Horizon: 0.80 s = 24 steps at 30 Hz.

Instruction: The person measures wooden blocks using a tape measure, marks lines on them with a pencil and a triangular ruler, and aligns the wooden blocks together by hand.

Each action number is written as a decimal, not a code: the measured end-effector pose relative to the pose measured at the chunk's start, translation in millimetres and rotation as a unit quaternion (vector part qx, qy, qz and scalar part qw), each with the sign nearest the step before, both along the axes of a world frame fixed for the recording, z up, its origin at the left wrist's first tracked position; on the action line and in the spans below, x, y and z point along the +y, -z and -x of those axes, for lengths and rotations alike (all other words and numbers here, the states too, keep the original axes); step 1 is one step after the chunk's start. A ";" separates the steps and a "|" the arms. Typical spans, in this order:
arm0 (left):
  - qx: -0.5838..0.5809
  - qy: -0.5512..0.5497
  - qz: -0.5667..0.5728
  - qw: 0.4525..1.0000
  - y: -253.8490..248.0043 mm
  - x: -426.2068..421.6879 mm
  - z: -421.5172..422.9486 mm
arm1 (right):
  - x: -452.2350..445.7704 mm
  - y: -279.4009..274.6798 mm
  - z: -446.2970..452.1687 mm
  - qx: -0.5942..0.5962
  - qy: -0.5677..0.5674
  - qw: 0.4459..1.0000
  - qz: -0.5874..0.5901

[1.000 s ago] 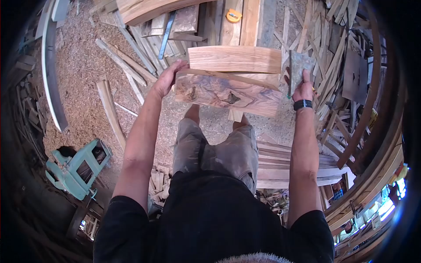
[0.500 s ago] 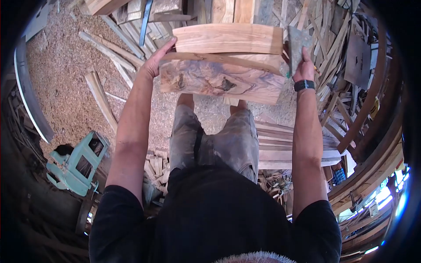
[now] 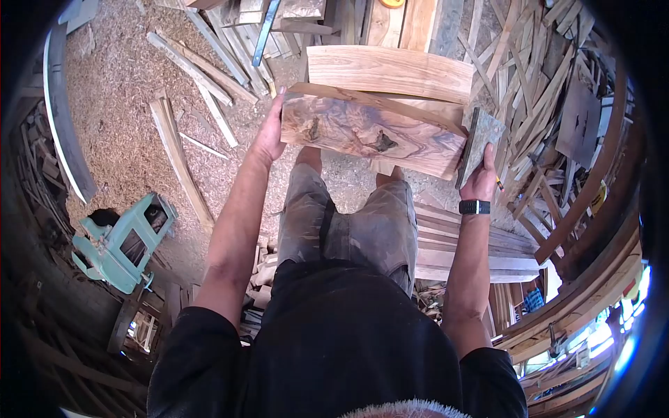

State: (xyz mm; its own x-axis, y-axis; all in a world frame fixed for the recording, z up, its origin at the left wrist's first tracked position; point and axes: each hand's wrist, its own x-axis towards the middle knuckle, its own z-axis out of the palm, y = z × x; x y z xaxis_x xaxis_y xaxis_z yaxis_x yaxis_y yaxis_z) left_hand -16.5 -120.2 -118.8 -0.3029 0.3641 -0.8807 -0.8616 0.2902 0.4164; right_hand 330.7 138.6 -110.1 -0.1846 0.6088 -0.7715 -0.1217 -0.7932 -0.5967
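Observation:
A thick board with swirling dark grain and knots (image 3: 373, 132) lies tilted in front of me, its right end lower than its left. My left hand (image 3: 269, 132) grips the board's left end. My right hand (image 3: 481, 177) is closed on a flat grey-brown block (image 3: 482, 143), which stands against the board's right end. A pencil (image 3: 499, 184) sticks out beside that hand. Just beyond the knotty board is a lighter, slightly curved board (image 3: 390, 71). What supports the boards is mostly hidden.
Long planks (image 3: 401, 26) extend away at the top, with a yellow tool (image 3: 392, 3) at the frame edge. Scrap strips (image 3: 533, 90) pile up at right. A green machine (image 3: 127, 244) stands lower left; sawdust (image 3: 115, 118) covers the floor at left.
The knotty board's right end has swung toward me, away from the lighter board. My right hand has moved the block from beside the boards against its right end.

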 end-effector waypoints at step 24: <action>0.070 0.178 0.048 0.980 61.6 -9.5 47.2 | 96.5 44.6 23.3 -0.006 -0.008 0.997 -0.081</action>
